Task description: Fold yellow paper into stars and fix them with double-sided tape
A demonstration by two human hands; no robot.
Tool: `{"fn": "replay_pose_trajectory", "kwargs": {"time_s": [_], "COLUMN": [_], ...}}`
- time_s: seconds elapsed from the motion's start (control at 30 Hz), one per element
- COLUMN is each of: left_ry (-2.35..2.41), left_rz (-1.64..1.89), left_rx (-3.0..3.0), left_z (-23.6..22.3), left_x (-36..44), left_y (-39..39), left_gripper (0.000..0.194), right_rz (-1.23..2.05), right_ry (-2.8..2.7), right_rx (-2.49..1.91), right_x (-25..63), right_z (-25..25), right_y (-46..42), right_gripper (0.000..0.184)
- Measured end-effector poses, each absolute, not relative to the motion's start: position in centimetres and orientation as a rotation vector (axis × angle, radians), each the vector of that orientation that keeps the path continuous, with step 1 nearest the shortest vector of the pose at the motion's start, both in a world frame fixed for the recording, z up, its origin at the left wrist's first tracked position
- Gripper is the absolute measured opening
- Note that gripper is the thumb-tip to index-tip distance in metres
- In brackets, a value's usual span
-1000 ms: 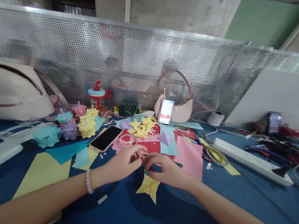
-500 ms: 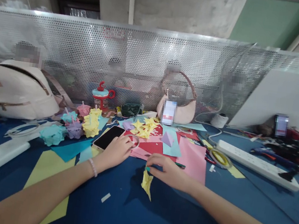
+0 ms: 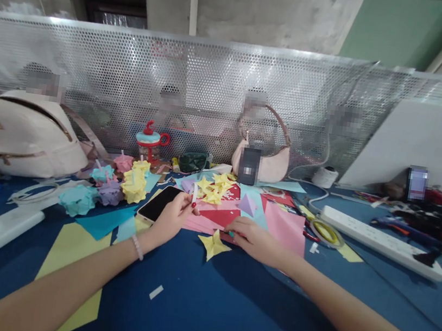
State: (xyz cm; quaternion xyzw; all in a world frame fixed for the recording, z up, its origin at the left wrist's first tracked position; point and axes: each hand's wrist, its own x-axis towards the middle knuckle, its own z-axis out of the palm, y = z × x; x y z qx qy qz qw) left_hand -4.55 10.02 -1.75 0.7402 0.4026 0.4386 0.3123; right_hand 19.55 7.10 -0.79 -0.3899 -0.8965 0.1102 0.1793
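Observation:
My left hand (image 3: 175,213), beside the black phone (image 3: 160,202), has its fingers closed on a roll of tape (image 3: 195,192), which shows nearly edge-on as a pale narrow band. A small red spot shows at those fingertips. My right hand (image 3: 249,238) is over the edge of the red and pink paper, fingers curled together. Whatever they hold, if anything, is hidden. Just left of those fingers a yellow folded paper star (image 3: 213,245) lies on the blue table (image 3: 200,310). Behind my hands sits a pile of similar yellow folded pieces (image 3: 218,187).
Folded paper balls (image 3: 134,183) in several colours stand at left, near yellow sheets (image 3: 72,254). A pink sheet (image 3: 284,224) and a purple folded piece (image 3: 247,205) lie behind my right hand. Further right is a white power strip (image 3: 383,243). Bags and a cup (image 3: 150,142) line the mesh partition.
My right hand has let go of the yellow folded star, which now lies on the table, and has moved slightly right and away from me. The tape roll in my left hand has turned edge-on.

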Motion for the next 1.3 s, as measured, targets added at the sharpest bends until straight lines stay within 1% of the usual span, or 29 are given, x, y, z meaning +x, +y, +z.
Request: {"fn": "replay_pose_trajectory", "kwargs": {"time_s": [0.07,0.17,0.23,0.37,0.43,0.5,0.57,0.7,0.83,1.0,1.13,1.23,1.3], "left_ry": [0.932,0.884,0.86,0.767,0.752,0.772,0.821,0.93,0.919,0.795,0.751,0.868,0.954], "left_rz": [1.242,1.271,1.266,1.185,1.139,1.089,1.054,1.094,1.15,1.15,1.072,0.953,0.905], "left_rx": [1.727,1.632,1.591,1.475,1.411,1.406,1.423,1.405,1.362,1.301,1.342,1.612,1.764], "left_z": [-1.6,-1.4,-1.3,-0.9,-0.8,-0.9,-1.1,-1.9,-2.2,-1.9,-1.6,-1.7,-1.8], "left_x": [-4.2,-3.8,-3.5,-3.3,-3.2,-3.1,-3.2,-3.3,-3.1,-2.6,-2.7,-3.1,-3.3], "left_y": [10.0,10.0,9.8,9.2,9.0,8.9,9.0,9.5,9.8,9.6,9.2,9.2,9.3], "left_gripper": [0.011,0.012,0.014,0.032,0.039,0.042,0.04,0.017,0.021,0.009,0.012,0.022,0.029], "right_rz": [0.214,0.048,-0.007,0.002,0.016,0.026,0.039,0.059,0.097,0.24,0.257,0.238,0.252], "right_ry": [-2.548,-2.552,-2.57,-2.59,-2.59,-2.578,-2.553,-2.468,-2.391,-2.24,-2.233,-2.294,-2.339], "right_rx": [-1.143,-1.354,-1.516,-1.657,-1.669,-1.688,-1.708,-1.735,-1.716,-1.564,-1.464,-1.333,-1.274], "right_x": [19.2,19.1,19.2,19.6,19.8,19.9,20.0,20.1,20.2,20.0,19.7,19.6,19.7], "right_z": [-0.7,-0.7,-0.7,-0.8,-0.9,-1.2,-1.4,-1.4,-1.2,-1.1,-1.0,-1.0,-1.1], "right_y": [6.8,6.5,6.6,7.2,7.5,7.8,7.9,7.9,7.7,7.6,7.5,7.6,7.5], "right_gripper": [0.022,0.019,0.019,0.012,0.013,0.015,0.017,0.022,0.023,0.023,0.026,0.036,0.039]}}
